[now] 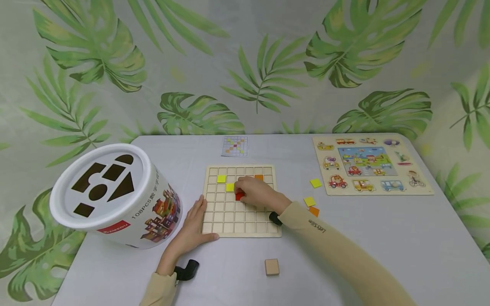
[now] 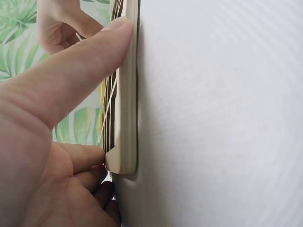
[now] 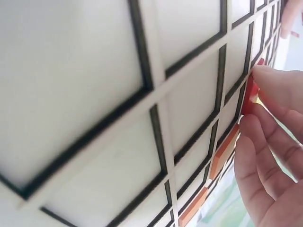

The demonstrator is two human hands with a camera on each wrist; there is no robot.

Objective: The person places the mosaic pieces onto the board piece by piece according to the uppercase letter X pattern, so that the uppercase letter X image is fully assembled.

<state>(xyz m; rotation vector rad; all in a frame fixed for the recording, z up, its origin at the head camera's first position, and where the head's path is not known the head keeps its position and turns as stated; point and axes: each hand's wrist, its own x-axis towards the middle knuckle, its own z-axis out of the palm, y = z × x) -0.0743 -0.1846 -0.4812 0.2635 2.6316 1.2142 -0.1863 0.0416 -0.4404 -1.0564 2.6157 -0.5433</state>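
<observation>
A wooden grid board (image 1: 225,216) lies flat on the table. My right hand (image 1: 257,193) is over its middle, pinching a red square tile (image 3: 249,97) between thumb and fingertips at a grid cell. Two yellow tiles, one at the upper left (image 1: 221,179) and one closer to the hand (image 1: 229,187), sit in cells. An orange tile (image 1: 259,177) shows beyond the right hand, and another orange tile (image 3: 192,207) appears in the right wrist view. With fingers along the left edge and thumb (image 2: 111,40) on the front edge, my left hand (image 1: 194,225) braces the board's corner.
A pattern card (image 1: 235,146) lies behind the board. Loose yellow (image 1: 315,183) and orange tiles (image 1: 314,211) lie to the right, beside a picture puzzle (image 1: 333,168). A large white bucket (image 1: 153,212) stands left; a wooden block (image 1: 272,267) lies in front.
</observation>
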